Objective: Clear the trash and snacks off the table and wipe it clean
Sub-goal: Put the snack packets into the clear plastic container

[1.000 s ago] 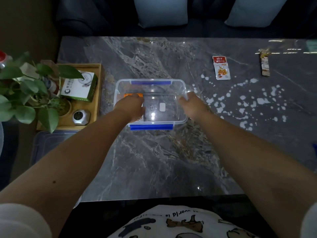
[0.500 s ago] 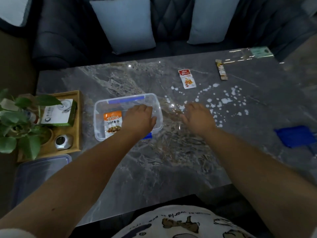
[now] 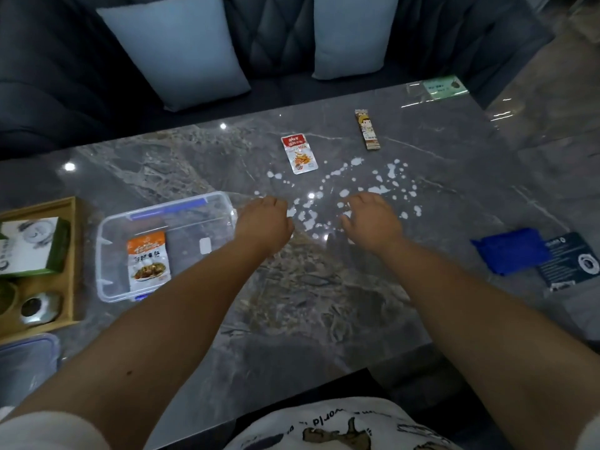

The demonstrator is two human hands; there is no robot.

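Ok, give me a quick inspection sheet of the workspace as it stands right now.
Surface: grey marble table, white spill splattered mid-table, not wiped.
Job's things: clear bin at left holds an orange snack packet; red snack packet and brown stick packet lie loose beyond the spill; blue cloth lies at right, untouched.
Clutter: dark card beside the cloth; wooden tray with a green-white box at far left; bin lid near the left corner.
Hands: left hand and right hand hover near the spill, holding nothing.
Cables: nothing seen.
Surroundings: dark sofa with two pale cushions behind the table.
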